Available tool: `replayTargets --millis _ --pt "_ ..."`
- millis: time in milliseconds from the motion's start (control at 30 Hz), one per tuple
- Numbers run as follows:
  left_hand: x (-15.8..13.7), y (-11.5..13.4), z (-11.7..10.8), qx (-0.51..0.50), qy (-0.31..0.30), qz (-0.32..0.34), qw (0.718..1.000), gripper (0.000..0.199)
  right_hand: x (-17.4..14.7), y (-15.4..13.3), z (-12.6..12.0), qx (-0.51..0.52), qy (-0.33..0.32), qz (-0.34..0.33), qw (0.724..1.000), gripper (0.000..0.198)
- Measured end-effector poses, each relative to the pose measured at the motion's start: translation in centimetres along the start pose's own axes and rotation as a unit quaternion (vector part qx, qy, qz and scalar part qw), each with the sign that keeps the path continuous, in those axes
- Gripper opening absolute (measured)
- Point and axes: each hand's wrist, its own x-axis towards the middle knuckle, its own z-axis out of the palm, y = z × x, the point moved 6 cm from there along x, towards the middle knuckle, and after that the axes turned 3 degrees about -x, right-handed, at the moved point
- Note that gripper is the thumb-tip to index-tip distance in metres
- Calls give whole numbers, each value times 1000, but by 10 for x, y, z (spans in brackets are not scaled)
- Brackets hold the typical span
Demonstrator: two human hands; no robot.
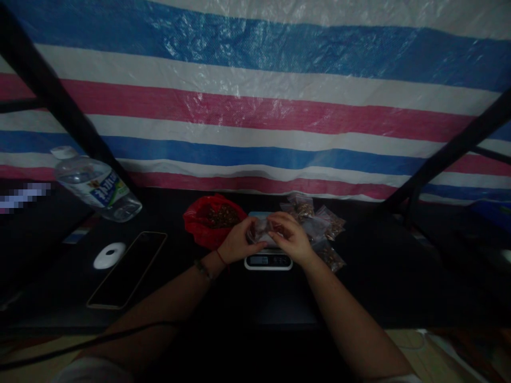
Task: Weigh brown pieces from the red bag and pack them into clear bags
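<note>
Both hands meet over a small digital scale (268,261), whose display faces me. My left hand (239,240) pinches the left side of a small clear plastic bag (262,230). The fingers of my right hand (292,238) close on the bag's right side. How much the bag holds is too dim to tell. Left of the scale sits an open red plastic bag (195,223) with small brown pieces (223,215) in it. Close to the right of my right hand lie several small clear bags (331,223) filled with similar brown pieces.
A clear plastic bottle (96,183) leans at the far left. Nearer me are a white rounded case (109,256) and a phone (128,270) on the black table (383,276). Black metal bars (447,143) slant at both sides before a striped sheet (255,117). A dark cable crosses my left forearm.
</note>
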Motion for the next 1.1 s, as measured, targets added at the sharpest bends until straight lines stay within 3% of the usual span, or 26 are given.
replayTargets --millis 233,333,467,567,700,800,900,1100 --pt "-1 5 3 -46 -9 -2 999 51 -3 -13 2 -67 -22 -49 996 37" --pt "-1 6 0 -23 1 11 1000 46 -3 -8 1 -50 -17 -32 998 40" --pt "-1 6 -8 -8 36 9 999 44 -4 1 9 -22 -76 5 997 58" --pt "-2 5 -10 -24 31 -7 999 48 -3 3 13 -51 -107 2 993 54" --pt "-1 -1 -11 -56 29 -17 998 50 1 16 6 -86 -63 23 994 42" --pt "0 -7 -12 -129 40 -8 991 49 2 35 -1 -111 -26 69 991 46" --pt "0 -12 -8 -265 11 -40 963 52 1 50 0 -97 -29 81 992 54" --pt "-6 -5 5 -471 -106 -116 868 58 -1 66 6 -141 -28 96 985 43"
